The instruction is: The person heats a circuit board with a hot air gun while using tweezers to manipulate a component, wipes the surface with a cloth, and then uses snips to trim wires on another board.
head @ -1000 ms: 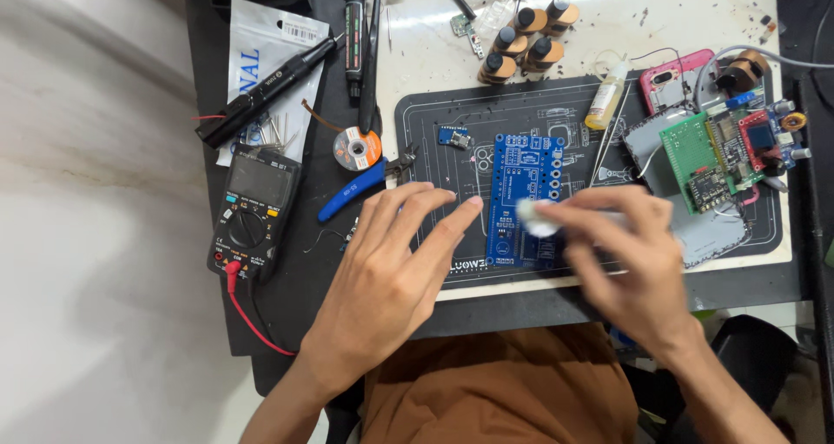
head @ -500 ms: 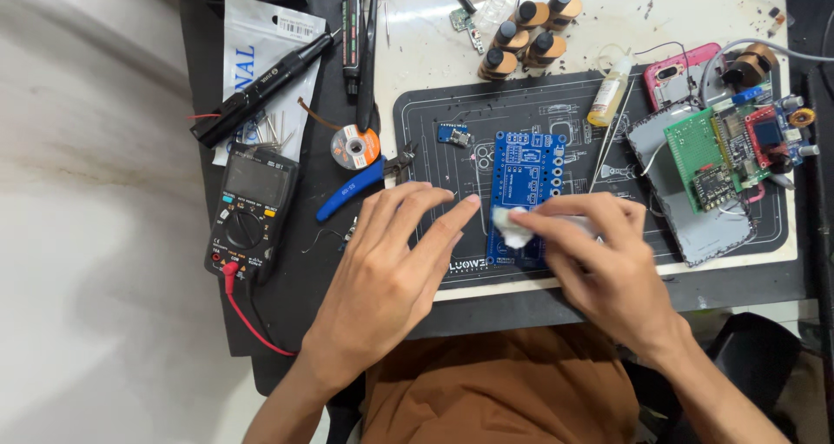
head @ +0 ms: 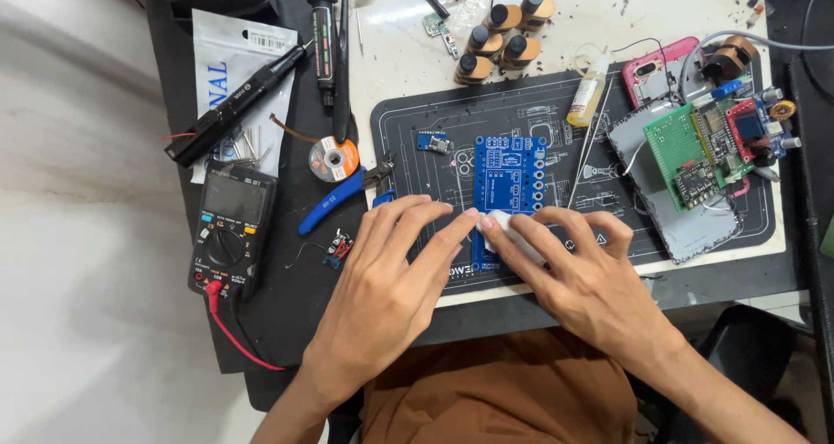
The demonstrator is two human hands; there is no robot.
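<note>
A blue circuit board [head: 508,179] lies on a dark work mat [head: 417,149]. My left hand [head: 387,283] rests flat on the mat, its fingertips against the board's lower left edge. My right hand [head: 578,275] presses a small white wad [head: 512,235] onto the board's lower part, fingers closed over it. Both hands cover the board's near end.
A multimeter [head: 230,231] with a red lead sits left, beside blue-handled cutters [head: 334,201], a solder wick spool [head: 334,158] and a black pen tool [head: 234,105]. A green board assembly [head: 704,149], pink phone [head: 656,75], small bottle [head: 589,90] and brown vials [head: 504,31] lie behind and right.
My right hand has slid the white wad leftward and down across the blue board. The left hand has stayed in place.
</note>
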